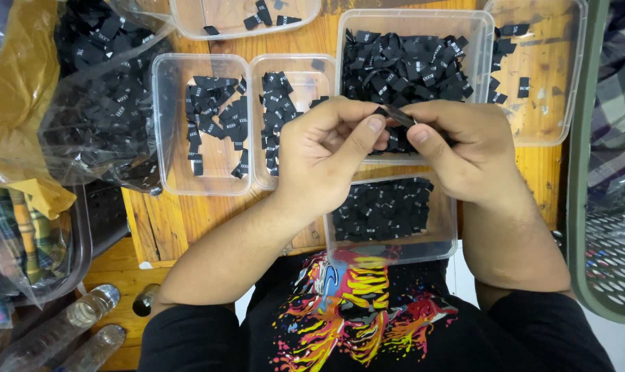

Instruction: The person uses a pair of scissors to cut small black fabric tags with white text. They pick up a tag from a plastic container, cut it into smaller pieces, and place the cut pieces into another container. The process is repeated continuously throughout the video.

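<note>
My left hand [326,155] and my right hand [464,148] meet above a wooden table [188,220], pinching a small black fabric label [397,114] between thumbs and fingertips. Right under them a clear plastic tub [445,238] holds a flat layer of black labels. Behind the hands a larger clear tub [412,17] is heaped with the same black labels.
Two narrow clear tubs [166,124] [305,69] with black labels stand left of my hands. More tubs [554,103] [188,21] sit at back. A plastic bag of labels [99,96] lies far left, plastic bottles [64,324] lower left, a green basket [602,275] right.
</note>
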